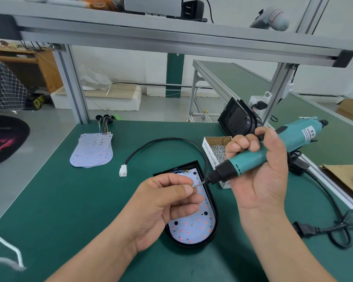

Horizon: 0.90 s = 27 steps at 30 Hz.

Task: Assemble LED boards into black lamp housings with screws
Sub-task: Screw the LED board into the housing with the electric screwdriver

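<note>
We're pinching a screw (192, 186) in our left hand (167, 202) fingers (181, 189), seating it on the bit (200, 182), right hand (261, 180) gripping the screwdriver (298, 132) above the board (192, 231)

The left hand (163, 202) pinches a small screw (192, 186) at the bit of a teal electric screwdriver (259, 153) gripped by the right hand (259, 171), above the LED board (192, 226) inside a black lamp housing (214, 216) on the green table (69, 200).
</note>
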Available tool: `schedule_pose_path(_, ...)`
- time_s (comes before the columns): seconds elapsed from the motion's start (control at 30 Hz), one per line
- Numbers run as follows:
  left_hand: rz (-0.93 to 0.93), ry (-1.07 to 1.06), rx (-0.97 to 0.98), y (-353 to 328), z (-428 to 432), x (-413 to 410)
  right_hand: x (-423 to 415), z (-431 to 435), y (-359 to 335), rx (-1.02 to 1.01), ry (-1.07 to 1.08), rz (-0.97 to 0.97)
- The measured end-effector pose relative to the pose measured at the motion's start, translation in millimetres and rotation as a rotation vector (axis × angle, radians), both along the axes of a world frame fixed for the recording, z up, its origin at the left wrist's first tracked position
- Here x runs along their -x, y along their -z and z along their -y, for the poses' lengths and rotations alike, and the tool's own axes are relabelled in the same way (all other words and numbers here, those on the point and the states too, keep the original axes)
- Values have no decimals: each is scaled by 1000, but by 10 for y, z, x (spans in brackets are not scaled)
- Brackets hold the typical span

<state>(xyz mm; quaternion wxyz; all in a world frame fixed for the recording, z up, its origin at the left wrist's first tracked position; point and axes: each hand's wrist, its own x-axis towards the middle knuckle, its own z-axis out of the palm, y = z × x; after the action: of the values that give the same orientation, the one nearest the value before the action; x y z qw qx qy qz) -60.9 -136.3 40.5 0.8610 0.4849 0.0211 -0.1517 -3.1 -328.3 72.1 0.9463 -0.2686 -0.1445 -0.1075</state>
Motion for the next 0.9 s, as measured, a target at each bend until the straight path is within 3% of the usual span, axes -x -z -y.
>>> schedule_pose_path(0.3, 4, -4, -18, 10, 9, -4, 2, -14, -3, 13, 4, 0)
schedule_pose_path(0.63, 127, -207, -212, 80, 45, -9, 28, -68, 59, 127, 48, -16)
schedule_pose_path(0.9, 209, -203, -284, 140, 43, -44, -10, -87, 113, 74, 58, -57)
